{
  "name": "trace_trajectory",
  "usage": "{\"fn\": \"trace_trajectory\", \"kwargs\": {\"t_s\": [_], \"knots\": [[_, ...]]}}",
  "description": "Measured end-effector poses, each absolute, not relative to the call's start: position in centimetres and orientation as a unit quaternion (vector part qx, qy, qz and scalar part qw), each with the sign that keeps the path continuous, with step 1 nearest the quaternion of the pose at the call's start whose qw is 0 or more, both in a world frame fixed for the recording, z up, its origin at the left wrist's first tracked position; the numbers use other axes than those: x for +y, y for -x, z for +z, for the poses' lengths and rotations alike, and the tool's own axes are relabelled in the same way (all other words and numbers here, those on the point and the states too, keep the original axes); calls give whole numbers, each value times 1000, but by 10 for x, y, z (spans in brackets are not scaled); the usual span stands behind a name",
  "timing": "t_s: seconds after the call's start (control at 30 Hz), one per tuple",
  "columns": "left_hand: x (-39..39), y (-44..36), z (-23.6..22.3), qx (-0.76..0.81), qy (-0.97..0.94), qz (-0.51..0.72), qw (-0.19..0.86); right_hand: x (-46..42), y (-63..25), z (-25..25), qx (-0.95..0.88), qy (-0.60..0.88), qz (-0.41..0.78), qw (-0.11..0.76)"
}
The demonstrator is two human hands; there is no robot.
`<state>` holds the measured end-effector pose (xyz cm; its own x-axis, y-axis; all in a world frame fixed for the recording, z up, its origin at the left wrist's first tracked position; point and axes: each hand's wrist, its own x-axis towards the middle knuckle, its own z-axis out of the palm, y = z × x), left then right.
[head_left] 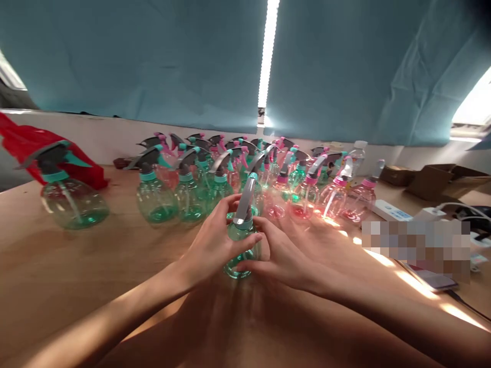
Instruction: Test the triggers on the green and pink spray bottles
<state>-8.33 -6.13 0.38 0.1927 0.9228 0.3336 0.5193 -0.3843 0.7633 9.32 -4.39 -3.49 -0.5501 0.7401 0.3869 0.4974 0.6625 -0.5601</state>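
Green bottle [238, 232]; pink bottles [305, 198] beyond

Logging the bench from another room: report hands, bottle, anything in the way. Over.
Left hand and right hand around one green spray bottle. Bottle upright, spray head on. More spray bottles standing just behind.

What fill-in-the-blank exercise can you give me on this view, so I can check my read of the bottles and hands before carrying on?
1. The left hand and right hand are around a spray bottle with a ____ body.
2. Front-row bottles to the right of that one have ____ collars.
3. The crumpled material behind the far-left lone bottle is ____ in color.
4. The open cardboard box is toward the ____ edge of the picture.

Missing words: green; pink; red; right.
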Motion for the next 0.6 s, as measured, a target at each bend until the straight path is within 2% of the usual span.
{"fn": "trace_trajectory", "kwargs": {"t_s": [0.13, 0.37, 0.53, 0.6], "knots": [[-87, 126, 4, 549, -703, 408, 193, -43, -47, -40, -875, 285, 235, 312], [-113, 220, 5, 599, -678, 422, 61, -34, 31, -6, -926, 213, 170, 262], [-110, 287, 15, 663, -618, 416, 78, -4, 74, 41, -928, 181, 31, 325], [-100, 307, 17, 663, -601, 442, 73, 12, 89, 58, -930, 178, -26, 320]]}}
